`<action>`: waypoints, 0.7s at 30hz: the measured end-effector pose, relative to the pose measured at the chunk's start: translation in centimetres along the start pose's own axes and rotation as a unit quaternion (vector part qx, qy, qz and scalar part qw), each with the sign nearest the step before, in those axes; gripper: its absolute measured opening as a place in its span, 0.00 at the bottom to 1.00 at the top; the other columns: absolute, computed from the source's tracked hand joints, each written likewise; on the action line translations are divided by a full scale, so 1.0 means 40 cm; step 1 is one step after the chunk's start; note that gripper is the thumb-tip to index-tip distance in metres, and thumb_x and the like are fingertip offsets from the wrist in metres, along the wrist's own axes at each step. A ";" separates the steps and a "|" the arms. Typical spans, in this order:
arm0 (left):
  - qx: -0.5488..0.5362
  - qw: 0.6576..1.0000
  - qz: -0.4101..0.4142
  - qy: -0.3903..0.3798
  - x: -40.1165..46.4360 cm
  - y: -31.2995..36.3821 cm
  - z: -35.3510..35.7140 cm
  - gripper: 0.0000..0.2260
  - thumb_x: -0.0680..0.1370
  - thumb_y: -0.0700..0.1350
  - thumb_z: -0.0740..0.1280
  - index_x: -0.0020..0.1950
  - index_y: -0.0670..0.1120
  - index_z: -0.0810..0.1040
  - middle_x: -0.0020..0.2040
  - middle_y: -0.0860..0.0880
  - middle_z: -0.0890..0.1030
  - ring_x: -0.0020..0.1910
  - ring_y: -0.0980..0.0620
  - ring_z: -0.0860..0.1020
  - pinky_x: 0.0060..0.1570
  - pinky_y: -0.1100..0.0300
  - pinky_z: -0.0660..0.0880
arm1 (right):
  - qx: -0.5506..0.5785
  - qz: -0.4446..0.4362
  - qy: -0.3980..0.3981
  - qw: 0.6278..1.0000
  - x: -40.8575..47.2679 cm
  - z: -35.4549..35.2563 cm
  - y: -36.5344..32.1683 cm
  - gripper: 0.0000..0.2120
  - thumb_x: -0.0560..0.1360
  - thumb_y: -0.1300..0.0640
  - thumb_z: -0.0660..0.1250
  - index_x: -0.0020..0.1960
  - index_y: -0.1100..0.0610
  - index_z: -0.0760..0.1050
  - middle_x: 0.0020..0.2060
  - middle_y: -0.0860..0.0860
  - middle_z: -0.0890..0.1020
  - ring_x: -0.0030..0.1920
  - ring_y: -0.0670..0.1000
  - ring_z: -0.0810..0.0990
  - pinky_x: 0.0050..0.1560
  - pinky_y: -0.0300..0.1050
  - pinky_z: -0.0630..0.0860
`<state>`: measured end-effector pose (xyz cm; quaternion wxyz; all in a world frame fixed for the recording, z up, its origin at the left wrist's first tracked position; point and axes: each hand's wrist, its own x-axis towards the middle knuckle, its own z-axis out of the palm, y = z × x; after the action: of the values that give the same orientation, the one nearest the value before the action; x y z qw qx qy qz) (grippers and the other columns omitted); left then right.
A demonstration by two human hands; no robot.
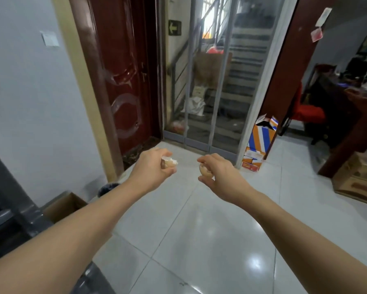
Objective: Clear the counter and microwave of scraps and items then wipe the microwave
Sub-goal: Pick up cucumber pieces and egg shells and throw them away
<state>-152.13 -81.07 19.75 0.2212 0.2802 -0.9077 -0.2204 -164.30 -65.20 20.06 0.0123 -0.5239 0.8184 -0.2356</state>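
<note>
Dark grey counter edge [13, 217] at 8 o'clock, lower left margin. Open cardboard box [66, 205] on the floor just beside it, flaps up. Dark round bin [108, 188] behind the box at 9 o'clock, against the white wall, mostly hidden. Dark red door [123, 81] at 11 o'clock, clear film peeling on its face. Left hand [152, 167] near centre, arm stretched forward, fingers closed around a pale eggshell piece [168, 162], its white jagged edge showing past the thumb. Right hand [213, 171] just beside it at centre, apart from the left, fingertips pinched on a second eggshell half [205, 169], held above the glossy white tile floor [199, 240]. Screen door [210, 92] at 12 o'clock, stairway visible through it. Orange-and-blue carton [261, 137] at 2 o'clock, standing on flattened boxes. Brown cardboard box [356, 181] at 3 o'clock on the floor, beside dark wooden furniture.
</note>
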 end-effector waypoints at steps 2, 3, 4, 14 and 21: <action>0.001 1.000 -0.004 -0.004 0.072 -0.001 0.037 0.20 0.71 0.49 0.74 0.61 0.47 0.78 0.54 0.48 0.78 0.45 0.54 0.74 0.46 0.63 0.68 | 0.011 0.000 -0.007 1.000 0.066 0.001 0.055 0.22 0.76 0.54 0.67 0.68 0.54 0.67 0.62 0.50 0.72 0.58 0.49 0.73 0.54 0.34 0.67; 0.001 1.000 -0.007 -0.006 0.108 -0.002 0.054 0.20 0.71 0.48 0.74 0.61 0.47 0.78 0.55 0.48 0.78 0.46 0.53 0.75 0.47 0.63 0.69 | 0.016 -0.001 -0.011 1.000 0.099 0.002 0.083 0.22 0.76 0.54 0.66 0.68 0.54 0.67 0.62 0.50 0.72 0.58 0.49 0.73 0.54 0.34 0.67; 0.003 1.000 -0.009 -0.007 0.144 -0.003 0.071 0.20 0.71 0.48 0.74 0.61 0.47 0.78 0.55 0.48 0.78 0.46 0.52 0.75 0.47 0.63 0.69 | 0.018 -0.001 -0.014 1.000 0.132 0.003 0.111 0.22 0.76 0.54 0.66 0.68 0.54 0.67 0.62 0.50 0.72 0.58 0.49 0.73 0.54 0.35 0.67; -0.008 1.000 -0.015 -0.004 0.553 -0.042 0.221 0.19 0.71 0.46 0.73 0.61 0.46 0.78 0.54 0.48 0.79 0.43 0.54 0.75 0.46 0.64 0.69 | 0.002 -0.004 -0.027 1.000 0.500 0.008 0.367 0.21 0.76 0.53 0.65 0.68 0.53 0.67 0.62 0.50 0.72 0.60 0.50 0.72 0.58 0.41 0.69; -0.011 0.999 -0.035 0.000 0.851 -0.074 0.293 0.19 0.71 0.45 0.73 0.61 0.45 0.78 0.53 0.48 0.79 0.43 0.54 0.76 0.49 0.64 0.71 | 0.001 -0.019 -0.044 0.999 0.801 -0.001 0.503 0.21 0.76 0.53 0.66 0.68 0.54 0.67 0.62 0.51 0.72 0.61 0.50 0.72 0.59 0.43 0.71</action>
<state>-182.43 -100.68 18.23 0.2165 0.3093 -0.8948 -0.2384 -195.89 -86.01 19.34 0.0443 -0.5488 0.8072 -0.2129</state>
